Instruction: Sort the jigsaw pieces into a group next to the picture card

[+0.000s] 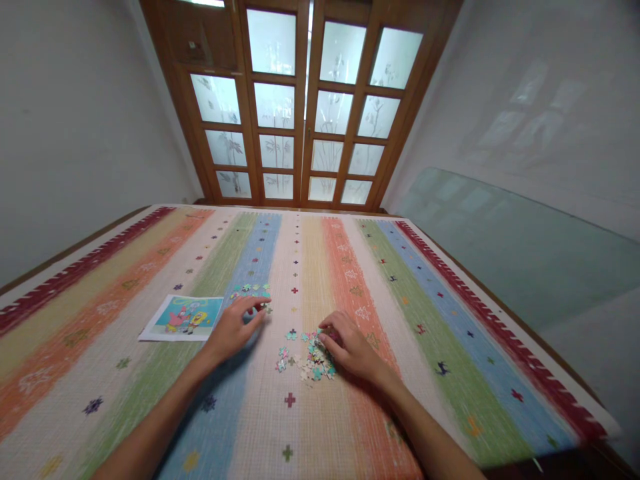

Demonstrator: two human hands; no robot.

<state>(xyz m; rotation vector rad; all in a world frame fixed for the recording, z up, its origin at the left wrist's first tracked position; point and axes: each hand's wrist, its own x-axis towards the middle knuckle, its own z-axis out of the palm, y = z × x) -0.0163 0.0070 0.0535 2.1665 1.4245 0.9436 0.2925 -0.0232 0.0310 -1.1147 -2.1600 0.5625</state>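
My left hand (237, 329) hovers just right of a printed picture of two cartoon characters (186, 319), thumb and forefinger apart with nothing visible between them. Just beyond its fingertips, several jigsaw puzzle pieces (250, 289) lie in rows on a blue stripe. My right hand (353, 343) is at the right edge of a loose heap of puzzle pieces (315, 363). Its thumb and fingers are pinched at the heap, apparently on a puzzle piece that they mostly hide. A few more pieces (283, 357) lie left of the heap.
A striped, patterned cloth (295, 427) covers the large table under everything. Wooden doors with frosted panes (275, 107) stand beyond its far edge. White walls rise on both sides, and a pale glass panel (500, 240) leans along the right one.
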